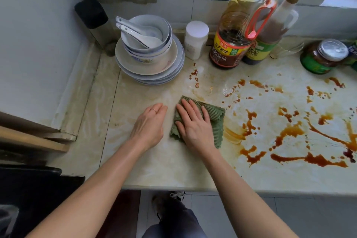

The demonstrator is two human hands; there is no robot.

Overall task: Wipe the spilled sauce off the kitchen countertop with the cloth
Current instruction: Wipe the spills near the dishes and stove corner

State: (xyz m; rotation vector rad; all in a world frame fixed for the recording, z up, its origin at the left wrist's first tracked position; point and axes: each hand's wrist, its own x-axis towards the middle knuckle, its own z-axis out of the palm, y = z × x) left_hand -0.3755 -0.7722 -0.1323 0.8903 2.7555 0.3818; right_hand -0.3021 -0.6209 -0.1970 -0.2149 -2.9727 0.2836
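A folded green ribbed cloth [217, 120] lies on the pale marble countertop [154, 164] near its middle. My right hand [195, 123] presses flat on the cloth with straight, spread fingers. Just left of the cloth, my left hand [149, 123] rests on the bare counter, fingers loosely curled, holding nothing. Brown spilled sauce [289, 133] covers the counter to the right of the cloth in streaks and blotches. A few small sauce drops [195, 75] sit behind the cloth.
A stack of plates and bowls with spoons [148, 52] stands at the back left. A white jar [196, 39], a soy sauce bottle [229, 44], a second bottle [270, 31] and a green-labelled jar [320, 58] line the back wall. The counter's front edge [193, 188] is near me.
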